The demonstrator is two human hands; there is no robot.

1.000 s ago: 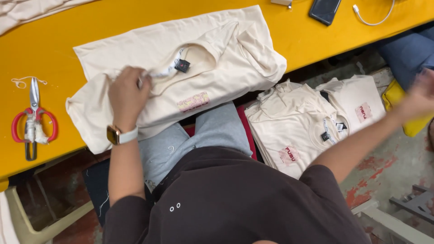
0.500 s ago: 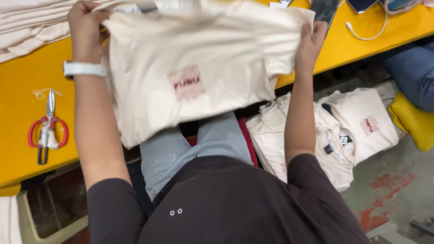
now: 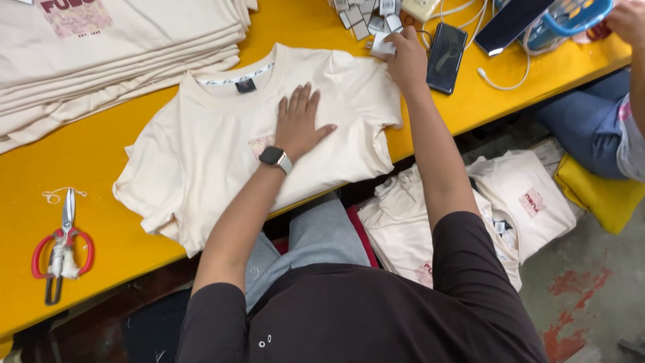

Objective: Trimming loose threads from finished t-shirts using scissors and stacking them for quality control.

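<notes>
The left hand [image 3: 300, 124] lies flat with fingers spread on the chest of a cream T-shirt [image 3: 222, 154], holding nothing, only pressing the cloth to the yellow counter [image 3: 87, 168]; a watch [image 3: 275, 159] sits on that wrist. The right hand [image 3: 405, 59] reaches past the shirt's far sleeve and pinches a small white paper tag [image 3: 381, 46] at the edge of a loose heap of tags [image 3: 366, 15]. That heap looks easy to scatter: a careless pull could drag several tags out or knock them toward the dark phone [image 3: 446, 57] and white cable [image 3: 500, 81] just beside the hand. The shirt's near hem hangs over the counter edge, so if the left palm lifts, the cloth could slide off toward the pile of shirts on the floor [image 3: 470, 222]. The shirt lies directly under the left hand, collar pointing away, with a stack of folded shirts [image 3: 101, 60] beyond it and red-handled scissors [image 3: 60, 245] well apart to the left.
</notes>
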